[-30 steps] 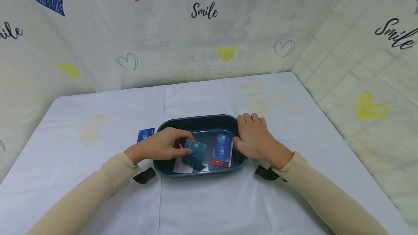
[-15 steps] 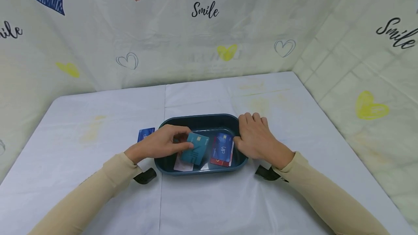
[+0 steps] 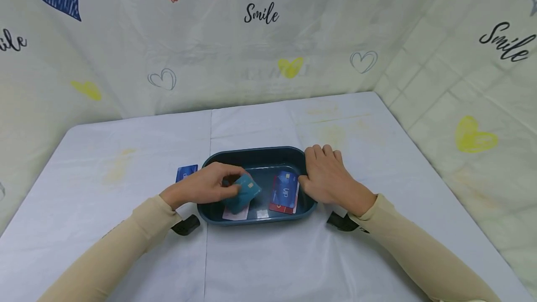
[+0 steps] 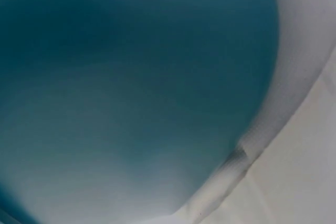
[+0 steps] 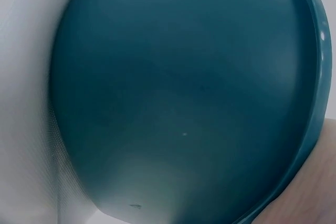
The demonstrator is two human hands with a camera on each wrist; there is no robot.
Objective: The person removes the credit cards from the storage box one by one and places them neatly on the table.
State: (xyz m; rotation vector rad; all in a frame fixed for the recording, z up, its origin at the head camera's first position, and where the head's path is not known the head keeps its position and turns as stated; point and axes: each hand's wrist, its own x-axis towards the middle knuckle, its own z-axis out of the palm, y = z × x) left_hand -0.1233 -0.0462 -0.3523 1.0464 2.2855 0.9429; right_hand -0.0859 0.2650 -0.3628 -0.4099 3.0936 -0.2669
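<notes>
Over the left part of a dark teal tray (image 3: 268,222), my left hand (image 3: 214,183) pinches a teal card (image 3: 244,192) between thumb and fingers; the card is tilted. A pale card (image 3: 236,213) lies on the tray floor, partly beneath it. At the right end, my right hand (image 3: 331,176) grips the rim, fingers over the outside and thumb toward the inside. Close to that thumb lies a blue VIP card (image 3: 286,190) on top of a red card (image 3: 282,208). The tray's outer wall (image 5: 178,87) fills most of the right wrist view.
Another blue card (image 3: 186,173) lies on the table left of the tray, partly hidden by my left hand. A white cloth (image 3: 138,153) covers the table. Behind it hangs a curtain (image 3: 209,50) with printed hearts.
The teal card first rose and came upright in my left hand, then turned and tilted, with its lower end shifting left over the pale card. My right hand stays on the rim.
</notes>
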